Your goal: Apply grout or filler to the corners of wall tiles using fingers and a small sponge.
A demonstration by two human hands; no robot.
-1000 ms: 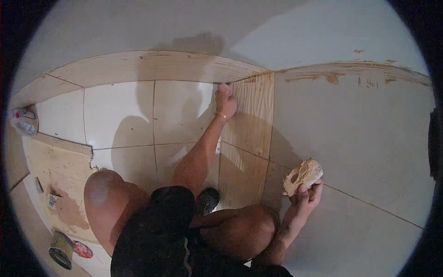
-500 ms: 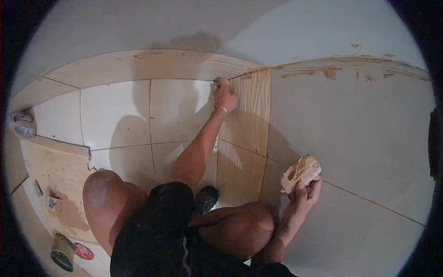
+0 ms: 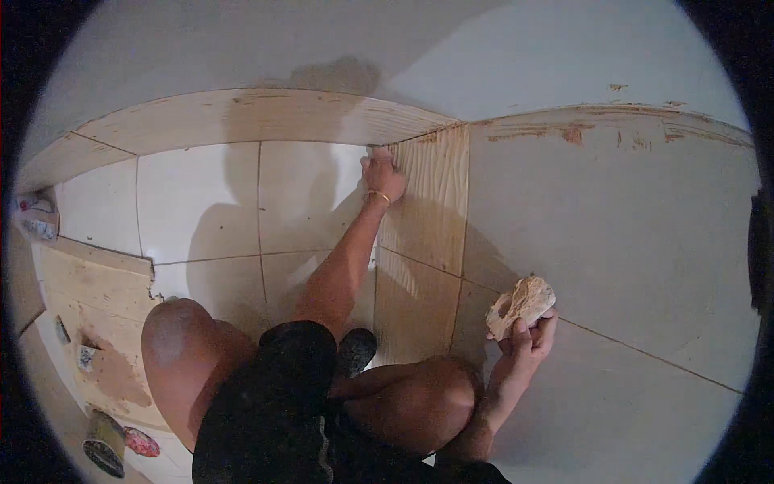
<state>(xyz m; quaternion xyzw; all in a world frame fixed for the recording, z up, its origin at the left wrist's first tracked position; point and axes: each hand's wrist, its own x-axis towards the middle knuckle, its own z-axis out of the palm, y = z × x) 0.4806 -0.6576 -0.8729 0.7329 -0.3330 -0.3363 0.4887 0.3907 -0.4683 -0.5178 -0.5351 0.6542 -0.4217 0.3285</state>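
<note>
My left hand (image 3: pixel 383 173) reaches into the inside corner with bent, closed fingers, at the foot of a long beige strip along the wall (image 3: pixel 298 111); what it holds, if anything, is hidden. Just right of it runs a beige band of ridged paste or grain (image 3: pixel 427 173). My right hand (image 3: pixel 528 339), low on the right, grips a crumpled, lumpy beige wad (image 3: pixel 520 305), possibly a cloth or sponge coated in paste. White square tiles (image 3: pixel 197 177) lie left of my left hand.
My bent legs and dark shoe (image 3: pixel 355 351) are below. At left lie a stained beige board (image 3: pixel 81 274), a plastic bag (image 3: pixel 36 218), a grimy bucket (image 3: pixel 103 444) and a pink-red item (image 3: pixel 141 442). A large grey surface (image 3: pixel 613 242) fills the right side, with brown smears along its upper edge.
My left hand has shifted slightly left and downward in the corner, and its fingers look more bent. My right hand, still holding the wad, has moved a little left in the view.
</note>
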